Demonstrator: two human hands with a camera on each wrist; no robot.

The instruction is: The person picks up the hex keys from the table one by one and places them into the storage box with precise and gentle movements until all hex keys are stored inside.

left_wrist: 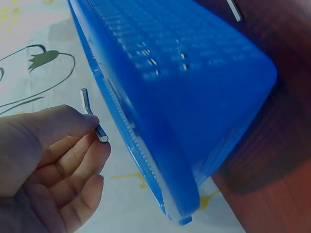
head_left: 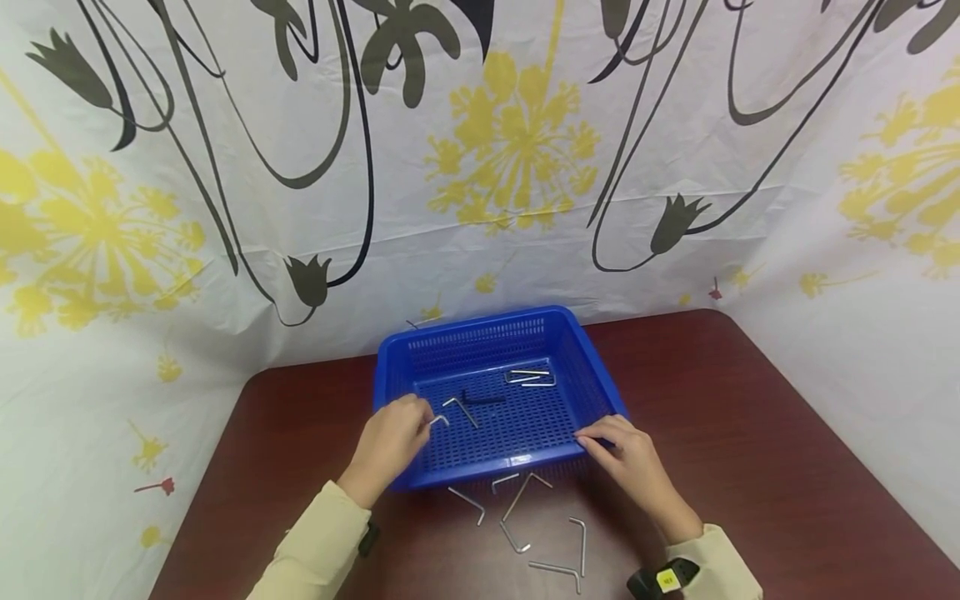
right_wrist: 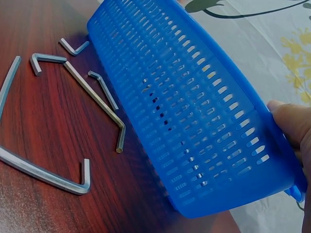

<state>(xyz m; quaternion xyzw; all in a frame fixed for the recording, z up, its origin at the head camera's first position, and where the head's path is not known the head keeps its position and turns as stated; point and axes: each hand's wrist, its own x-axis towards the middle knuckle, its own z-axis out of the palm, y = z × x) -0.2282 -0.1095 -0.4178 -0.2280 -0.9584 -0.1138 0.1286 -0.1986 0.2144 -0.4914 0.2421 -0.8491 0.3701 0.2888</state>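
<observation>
My left hand (head_left: 393,437) is over the left side of a blue plastic basket (head_left: 480,472). Between thumb and fingertips it pinches a small silver hex key (left_wrist: 101,133), whose bent end sticks out. At the basket's front right corner, my right hand (head_left: 633,467) grips the rim, with the thumb (right_wrist: 282,110) on its edge; the other fingers are mostly hidden in the right wrist view. Inside the basket lie a black hex key (head_left: 486,400), a silver hex key (head_left: 466,412) beside it, and a small group of hex keys (head_left: 529,372) towards the back right.
Several loose hex keys lie on the dark red wooden table (head_left: 697,400) in front of the basket, among them a brass-toned hex key (right_wrist: 95,94) and a long silver hex key (right_wrist: 43,174). A patterned white cloth (head_left: 480,275) hangs behind and along both sides.
</observation>
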